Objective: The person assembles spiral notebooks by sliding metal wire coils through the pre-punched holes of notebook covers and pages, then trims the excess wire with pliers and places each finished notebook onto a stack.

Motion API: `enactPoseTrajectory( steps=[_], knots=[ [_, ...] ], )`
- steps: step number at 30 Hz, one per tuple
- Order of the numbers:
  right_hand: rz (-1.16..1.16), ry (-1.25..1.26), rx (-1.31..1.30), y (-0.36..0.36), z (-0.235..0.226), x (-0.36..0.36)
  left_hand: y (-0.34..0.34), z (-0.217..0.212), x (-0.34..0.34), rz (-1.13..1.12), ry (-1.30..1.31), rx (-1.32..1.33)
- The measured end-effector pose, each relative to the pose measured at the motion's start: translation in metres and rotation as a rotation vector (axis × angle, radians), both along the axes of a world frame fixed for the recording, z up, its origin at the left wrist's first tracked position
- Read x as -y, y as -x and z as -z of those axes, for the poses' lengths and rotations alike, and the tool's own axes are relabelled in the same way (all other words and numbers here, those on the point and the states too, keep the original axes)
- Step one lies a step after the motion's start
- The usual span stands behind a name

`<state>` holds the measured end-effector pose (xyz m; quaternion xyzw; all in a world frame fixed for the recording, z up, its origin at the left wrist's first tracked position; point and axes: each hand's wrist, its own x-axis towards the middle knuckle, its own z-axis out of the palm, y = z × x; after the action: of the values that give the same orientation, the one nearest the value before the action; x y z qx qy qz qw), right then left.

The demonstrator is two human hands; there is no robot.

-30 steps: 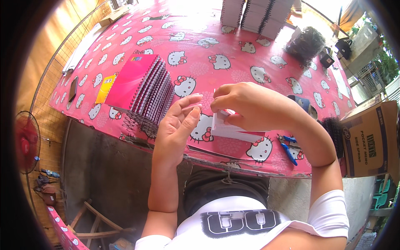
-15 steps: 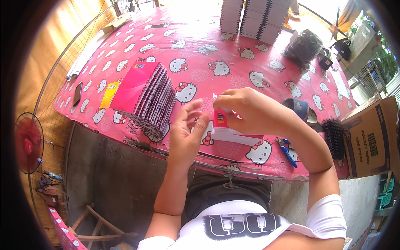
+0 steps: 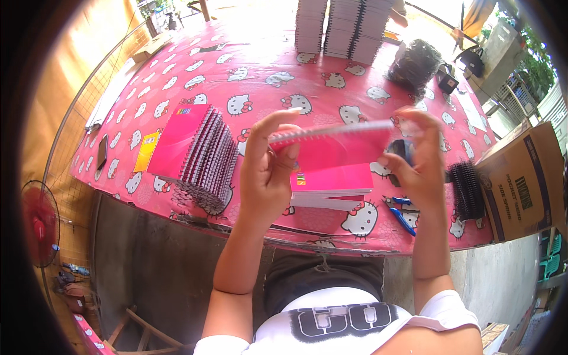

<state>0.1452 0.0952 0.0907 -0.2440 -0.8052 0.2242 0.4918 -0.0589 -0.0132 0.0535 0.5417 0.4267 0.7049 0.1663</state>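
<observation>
A pink notebook (image 3: 337,145) is raised above the table, its punched or coiled edge uppermost and slightly blurred. My left hand (image 3: 269,163) grips its left end between thumb and fingers. At its right end is my right hand (image 3: 420,154), thumb and fingers spread apart and partly smeared by motion; whether the thumb touches the cover's corner, I cannot tell. Beneath the raised notebook lies a small stack of pink-covered books (image 3: 331,182) with white page edges. A tall pile of pink spiral notebooks (image 3: 186,142) stands to the left.
Blue-handled pliers (image 3: 402,216) lie right of the stack, near black coils (image 3: 465,189) and a cardboard box (image 3: 520,180). A dark slipper (image 3: 401,152) is partly hidden behind my right hand. Tall notebook stacks (image 3: 343,29) and a black-wrapped bundle (image 3: 416,62) stand farther back. A yellow card (image 3: 147,152) is at left.
The pink notebook has come up off the small stack. My left hand has closed on its left end, while my right hand has moved right and opened out.
</observation>
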Motion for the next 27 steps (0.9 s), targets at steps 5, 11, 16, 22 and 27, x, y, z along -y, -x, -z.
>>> enactPoseTrajectory(
  steps=[5, 11, 16, 22, 27],
  knots=[
    [-0.371, 0.6, -0.055, 0.017, 0.059, -0.005, -0.005, 0.017, -0.009, -0.242, 0.155, -0.404],
    [-0.317, 0.527, -0.028, 0.02, 0.055, 0.013, -0.017, 0.011, 0.006, -0.363, 0.168, -0.51],
    [-0.214, 0.492, 0.068, 0.018, 0.047, 0.023, -0.053, -0.027, 0.003, -0.642, 0.078, -0.784],
    [0.551, 0.101, 0.489, -0.103, 0.052, -0.068, -0.048, -0.023, -0.021, -0.441, 0.163, -0.641],
    [1.076, 0.31, 0.992, -0.237, 0.118, -0.119, -0.049, -0.021, -0.024, -0.411, 0.153, -0.555]
  ],
)
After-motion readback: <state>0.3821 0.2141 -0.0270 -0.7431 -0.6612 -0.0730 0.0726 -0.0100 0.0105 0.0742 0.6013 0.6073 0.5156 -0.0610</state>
